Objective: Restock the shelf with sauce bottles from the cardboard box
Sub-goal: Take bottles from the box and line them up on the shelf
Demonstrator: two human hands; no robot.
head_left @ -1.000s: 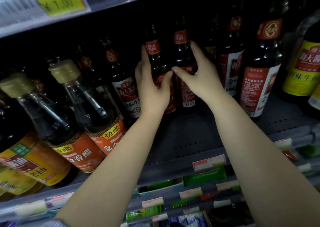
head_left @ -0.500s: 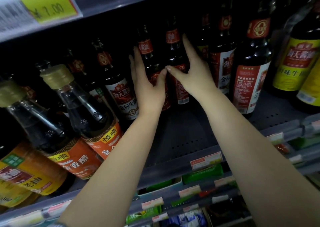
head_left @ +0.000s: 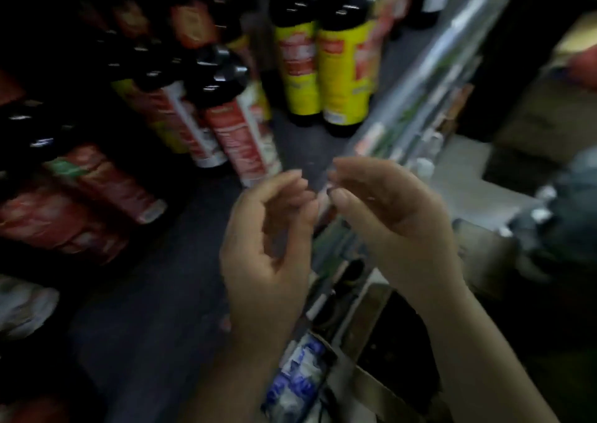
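You had pulled both hands back off the two dark bottles at the shelf's rear; your left hand [head_left: 268,254] and right hand [head_left: 394,225] hung empty before you, fingers loosely curled, fingertips near each other. The frame was blurred. Sauce bottles [head_left: 239,138] stood on the shelf [head_left: 155,309]; a cardboard box [head_left: 371,312] showed below.

Above the left hand [head_left: 268,248], dark bottles with red-and-white labels [head_left: 239,138] — further up, two yellow labels [head_left: 323,70] with red patches; below, a blue-and-white packet [head_left: 297,377].
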